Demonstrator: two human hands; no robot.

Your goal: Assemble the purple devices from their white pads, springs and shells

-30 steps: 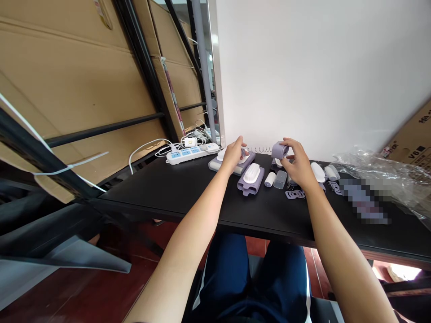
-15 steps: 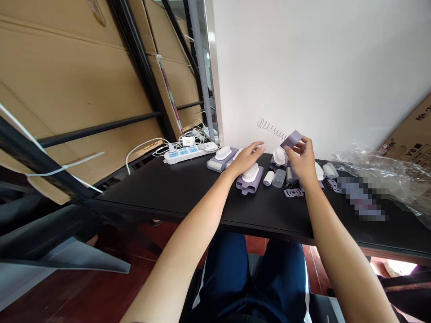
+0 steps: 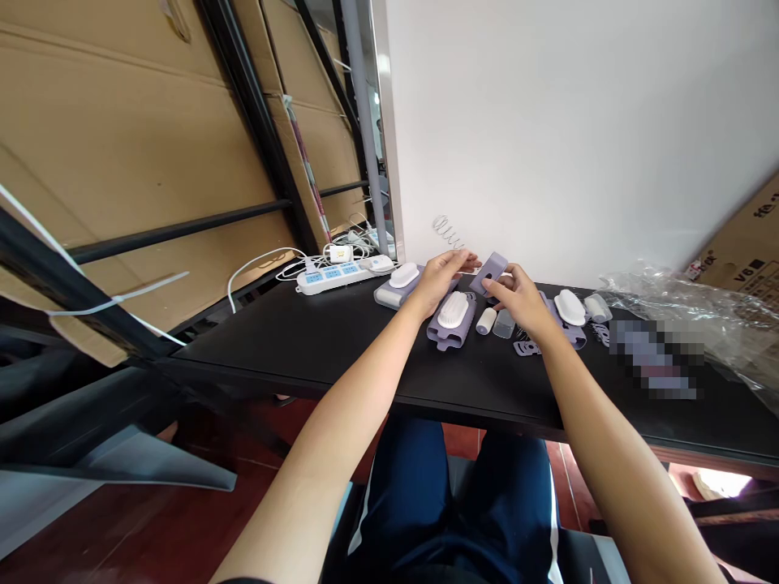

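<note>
My right hand (image 3: 517, 296) grips a flat purple plastic piece (image 3: 488, 272) with a dark hole in it, tilted above the table. A thin metal coil spring (image 3: 449, 232) sticks up to the left. Its lower end passes behind the fingers of my left hand (image 3: 447, 276). That hand is open with loosely bent fingers, close to the purple piece. Below it lies a purple holder with a ribbed white oval top (image 3: 453, 311). A small white cylinder (image 3: 485, 321) and a clear plastic cup (image 3: 504, 324) lie beneath my right hand.
Another white-topped purple unit (image 3: 404, 276) lies left, one more (image 3: 570, 307) right. A power strip (image 3: 337, 276) with white cables sits at the back left. Clear plastic wrap (image 3: 687, 300) and a cardboard box (image 3: 748, 243) are on the right. A white wall (image 3: 548, 122) rises behind the table.
My right hand has moved left and a little down with the purple piece, and the spring has shifted left too. My left hand has stayed nearly in place, now close to the piece.
</note>
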